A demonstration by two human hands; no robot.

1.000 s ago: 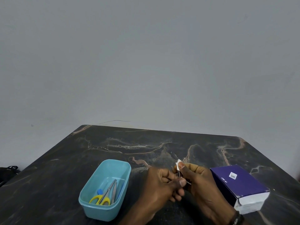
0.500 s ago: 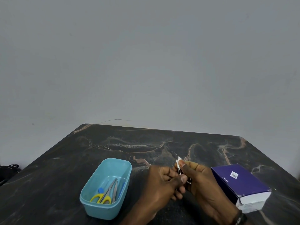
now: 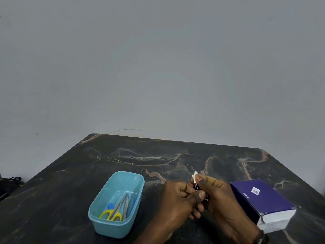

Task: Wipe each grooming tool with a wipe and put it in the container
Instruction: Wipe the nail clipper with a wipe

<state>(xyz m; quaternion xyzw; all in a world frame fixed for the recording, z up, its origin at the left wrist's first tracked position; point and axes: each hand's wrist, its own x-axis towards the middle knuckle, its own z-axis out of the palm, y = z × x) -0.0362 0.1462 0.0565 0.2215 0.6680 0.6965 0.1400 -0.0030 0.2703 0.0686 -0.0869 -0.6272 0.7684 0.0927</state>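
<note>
Inside blue container (image 3: 139,184): scissors (image 3: 112,214), tweezers (image 3: 125,206)

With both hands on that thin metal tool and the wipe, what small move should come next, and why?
Probably draw the wipe along the thin tool again. The right hand pinches the wipe at the tool's upper end and the left hand holds the lower part, so wiping looks unfinished. The blue container, already holding scissors, waits to the left.

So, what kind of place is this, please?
Probably a plain room at home or in an office, not a salon: a dark marble-patterned table against a bare grey wall, with only a blue plastic container of tools and a purple box on it.
</note>
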